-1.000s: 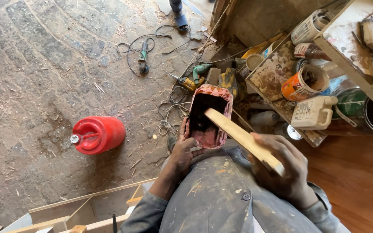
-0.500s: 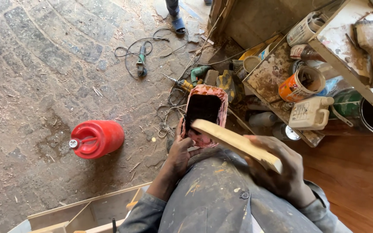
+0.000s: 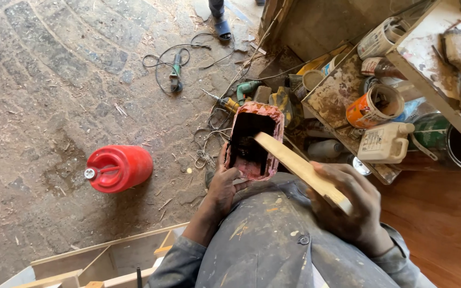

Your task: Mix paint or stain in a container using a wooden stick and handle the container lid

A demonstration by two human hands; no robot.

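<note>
Stick [image 3: 294, 165], gripped by right hand [image 3: 350, 205], slants up-left into the container [image 3: 254, 140].

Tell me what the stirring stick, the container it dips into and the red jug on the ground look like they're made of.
Stick in the right hand: pale bare wood, flat and unfinished. Container steadied by the left hand: square-mouthed, probably a cut-open plastic can, though thick reddish crust hides its surface. Red jug: smooth, slightly glossy, most likely moulded plastic.

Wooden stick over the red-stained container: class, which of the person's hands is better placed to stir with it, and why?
Right. The right hand grips the wooden stick, its tip at the container mouth; the left hand steadies the container's side.
</note>
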